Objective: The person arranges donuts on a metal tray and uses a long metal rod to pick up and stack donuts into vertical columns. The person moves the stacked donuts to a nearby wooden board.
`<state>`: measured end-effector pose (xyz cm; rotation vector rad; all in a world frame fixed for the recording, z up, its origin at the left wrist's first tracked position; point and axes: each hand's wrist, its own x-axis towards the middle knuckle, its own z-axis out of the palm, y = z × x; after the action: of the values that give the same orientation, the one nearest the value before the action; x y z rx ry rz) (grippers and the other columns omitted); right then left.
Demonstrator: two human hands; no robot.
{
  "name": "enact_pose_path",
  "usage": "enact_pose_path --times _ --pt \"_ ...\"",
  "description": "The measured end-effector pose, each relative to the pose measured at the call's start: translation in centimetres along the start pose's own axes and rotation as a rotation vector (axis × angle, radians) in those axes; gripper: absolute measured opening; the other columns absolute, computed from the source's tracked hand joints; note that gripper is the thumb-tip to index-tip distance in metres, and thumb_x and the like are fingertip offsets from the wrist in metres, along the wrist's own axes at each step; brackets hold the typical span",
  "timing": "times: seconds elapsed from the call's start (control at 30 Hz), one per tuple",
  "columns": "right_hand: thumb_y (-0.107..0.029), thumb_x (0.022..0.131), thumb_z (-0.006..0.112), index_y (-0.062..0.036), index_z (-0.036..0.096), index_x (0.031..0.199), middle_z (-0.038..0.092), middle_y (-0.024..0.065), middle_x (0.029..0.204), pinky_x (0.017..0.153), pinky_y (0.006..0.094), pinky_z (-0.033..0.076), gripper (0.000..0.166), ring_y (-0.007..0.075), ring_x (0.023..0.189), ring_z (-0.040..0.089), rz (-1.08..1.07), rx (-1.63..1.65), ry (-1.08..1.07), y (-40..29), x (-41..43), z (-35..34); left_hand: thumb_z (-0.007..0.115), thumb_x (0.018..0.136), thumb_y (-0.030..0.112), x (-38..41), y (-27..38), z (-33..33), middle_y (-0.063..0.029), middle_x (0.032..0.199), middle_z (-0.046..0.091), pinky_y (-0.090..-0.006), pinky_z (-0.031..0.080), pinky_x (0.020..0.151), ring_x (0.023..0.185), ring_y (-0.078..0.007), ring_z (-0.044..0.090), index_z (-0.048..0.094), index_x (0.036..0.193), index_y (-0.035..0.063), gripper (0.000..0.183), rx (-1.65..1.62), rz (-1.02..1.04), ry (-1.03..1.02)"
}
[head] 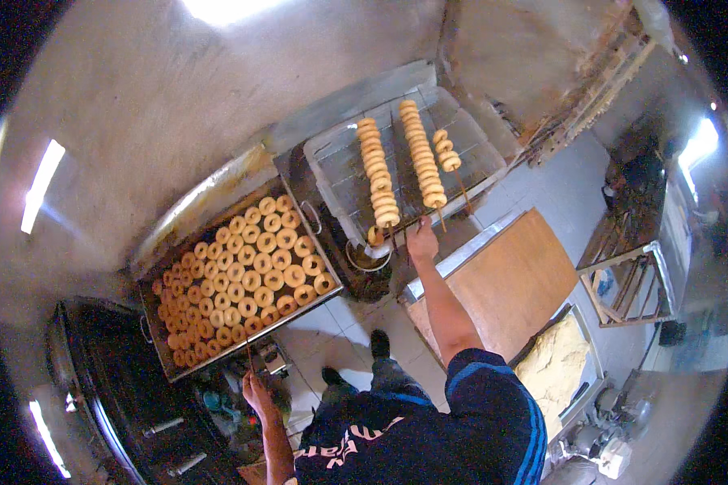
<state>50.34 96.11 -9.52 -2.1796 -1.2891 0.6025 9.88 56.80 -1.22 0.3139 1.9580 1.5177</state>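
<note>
A thin stick (249, 351) is in my left hand (256, 393), its tip at the near edge of a rectangular metal frying pan (252, 337). Many ring doughnuts (235, 271) fill that pan, pale in the middle and browner towards the left. My right hand (423, 240) is at the near edge of a shallow clear tray (333, 173); whether it holds a stick there is unclear. Two long rows of doughnuts, a left row (376, 173) and a right row (423, 154), lie threaded on sticks across the tray. A shorter skewer of doughnuts (446, 150) lies beside them.
A pot (369, 259) stands between pan and tray. Right of my arm is a brown board (503, 285), with a large slab of pale dough (552, 364) beyond it. A wooden rack (628, 288) stands further right. A dark rounded appliance (121, 376) is at left.
</note>
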Motion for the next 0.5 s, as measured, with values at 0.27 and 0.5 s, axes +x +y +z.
enact_pose_path --times 0.27,0.5 --pt "-0.012 0.103 0.054 -0.0054 0.059 0.137 0.07 0.0238 0.114 0.088 0.0443 0.055 0.035 0.0407 0.105 0.068 -0.512 0.254 -0.176 4.7 -20.5 -1.3 0.056 0.107 0.021 8.0 0.1 4.0 -0.0065 0.099 0.072 -0.0299 0.049 0.076 0.088 -0.015 0.063 0.069 0.115 -0.0016 0.027 0.23 0.256 -0.161" --pt "-0.006 0.084 0.064 -0.0279 0.076 0.126 0.068 0.0109 0.085 0.067 0.0427 0.055 0.049 0.0311 0.074 0.069 -0.41 -0.579 -0.312 5.9 -29.9 -19.7 0.059 0.098 0.017 14.1 5.4 12.6 -0.0228 0.095 0.071 -0.0471 0.053 0.084 0.095 -0.0418 0.069 0.07 0.107 0.0004 0.022 0.943 0.595 -0.6"
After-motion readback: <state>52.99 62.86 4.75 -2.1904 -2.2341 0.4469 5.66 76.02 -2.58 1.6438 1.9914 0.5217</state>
